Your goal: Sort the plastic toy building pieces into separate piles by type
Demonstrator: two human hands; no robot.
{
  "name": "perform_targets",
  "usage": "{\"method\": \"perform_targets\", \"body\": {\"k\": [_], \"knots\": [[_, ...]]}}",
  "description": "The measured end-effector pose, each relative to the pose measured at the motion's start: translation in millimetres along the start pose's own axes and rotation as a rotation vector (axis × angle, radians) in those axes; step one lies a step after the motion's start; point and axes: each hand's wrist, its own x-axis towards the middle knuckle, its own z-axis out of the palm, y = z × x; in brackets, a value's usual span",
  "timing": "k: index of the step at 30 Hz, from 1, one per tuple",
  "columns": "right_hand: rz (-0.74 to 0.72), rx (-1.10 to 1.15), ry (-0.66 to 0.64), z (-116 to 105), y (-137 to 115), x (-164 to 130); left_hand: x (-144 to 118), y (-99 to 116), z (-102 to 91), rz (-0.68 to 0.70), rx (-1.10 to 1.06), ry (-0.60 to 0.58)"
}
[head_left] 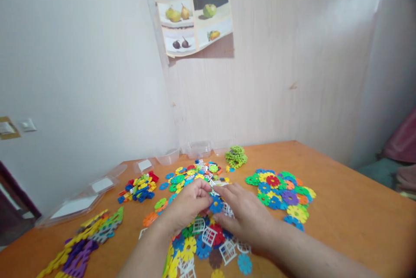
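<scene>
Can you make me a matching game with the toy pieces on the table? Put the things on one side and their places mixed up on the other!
Things:
1. stack of green discs
2. small bricks pile
3. blue disc
4. clear lids

Places:
A. between the left hand and right hand
B. far edge, near the wall
C. along the left wall
D. left of the hands

Pairs: 1-B, 2-D, 3-A, 4-C

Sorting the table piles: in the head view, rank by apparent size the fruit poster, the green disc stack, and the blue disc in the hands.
1. fruit poster
2. green disc stack
3. blue disc, though nearness to the camera enlarges it.
</scene>
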Motion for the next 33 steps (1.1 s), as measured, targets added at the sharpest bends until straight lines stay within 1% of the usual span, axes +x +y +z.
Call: {"method": "perform_targets", "body": {"k": [1,3,5,7,10,12,15,17,19,21,22,25,27,29,31,33], "knots": [[0.004,0.011,-0.017,-0.1,-2.4,-0.3,-0.3,0.5,5.2,-0.006,-0.037,-0.024],[0.024,0.014,-0.039,-1.7,-4.1,0.2,-0.7,0.9,11.0,-0.015,-0.103,-0.035],[0.057,-0.028,-0.048,-5.5,-0.9,2.2,-1.0,1.5,10.9,-0.023,-0.142,-0.008],[0.126,-0.126,-0.054,-12.1,7.3,5.7,-1.1,2.8,5.7,-0.026,-0.131,0.042],[0.308,-0.305,-0.047,-25.0,28.7,11.6,-0.6,3.6,-9.6,-0.023,-0.050,0.155],[0.435,-0.395,-0.028,-33.2,47.1,14.2,0.5,1.5,-23.4,-0.015,0.012,0.274],[0.608,-0.473,0.001,-41.6,76.0,14.0,2.6,-7.0,-47.0,0.007,0.122,0.467],[0.695,-0.494,-0.016,-44.2,93.0,11.5,3.7,-15.0,-62.3,0.009,0.208,0.543],[0.765,-0.496,-0.048,-45.1,106.0,8.5,3.9,-22.9,-74.2,-0.020,0.330,0.574],[0.812,-0.495,-0.064,-44.4,113.9,6.1,2.6,-28.6,-80.9,-0.068,0.481,0.557],[0.818,-0.496,-0.056,-43.7,115.8,5.5,1.4,-30.3,-82.1,-0.089,0.550,0.523],[0.765,-0.510,0.014,-39.9,114.2,6.0,-4.1,-30.8,-78.7,-0.108,0.673,0.324],[0.699,-0.505,0.057,-36.3,108.3,7.7,-7.8,-29.3,-73.9,-0.116,0.695,0.159],[0.628,-0.480,0.068,-32.1,100.3,9.7,-10.6,-27.9,-69.5,-0.127,0.707,0.024],[0.562,-0.449,0.062,-27.5,91.5,11.1,-12.0,-26.8,-66.3,-0.130,0.734,-0.045],[0.509,-0.421,0.059,-22.8,83.1,11.7,-12.6,-25.3,-64.1,-0.119,0.780,-0.057]]}}
